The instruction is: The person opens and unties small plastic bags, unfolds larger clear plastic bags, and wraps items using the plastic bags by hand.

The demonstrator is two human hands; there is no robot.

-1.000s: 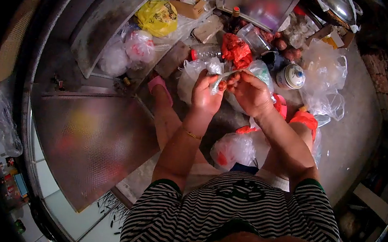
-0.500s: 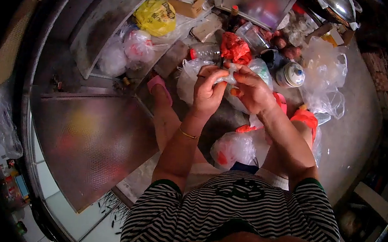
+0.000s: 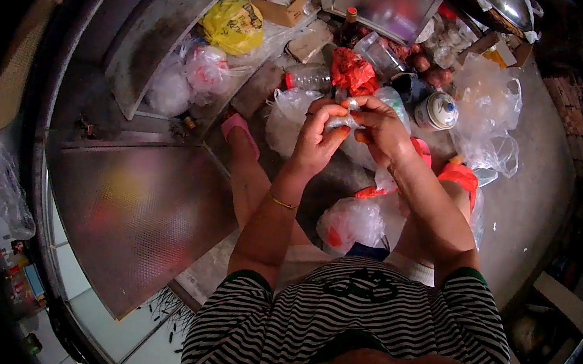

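Note:
Between my two hands is a small bunch of clear plastic [image 3: 342,122], which looks like part of a plastic bag. My left hand [image 3: 318,136] pinches it from the left with thumb and fingers. From the right, my right hand [image 3: 383,131] is closed on the same plastic with its fingertips. Just beyond the hands lies a crumpled red plastic bag [image 3: 354,72]. A clear jar with a red lid [image 3: 309,79] rests on its side to the left of it. Beneath and behind my hands are white plastic bags [image 3: 283,129], partly hidden.
A white lidded jar [image 3: 438,111] stands right of my hands, beside large clear bags [image 3: 487,105]. A knotted bag [image 3: 351,223] lies between my legs. An open cabinet door [image 3: 143,217] sticks out at left, below a shelf holding a yellow bag [image 3: 233,26].
My fingers have shifted slightly on the clear plastic. The right fingers have curled in closer, and the left hand has turned a little. Surrounding things stay in place.

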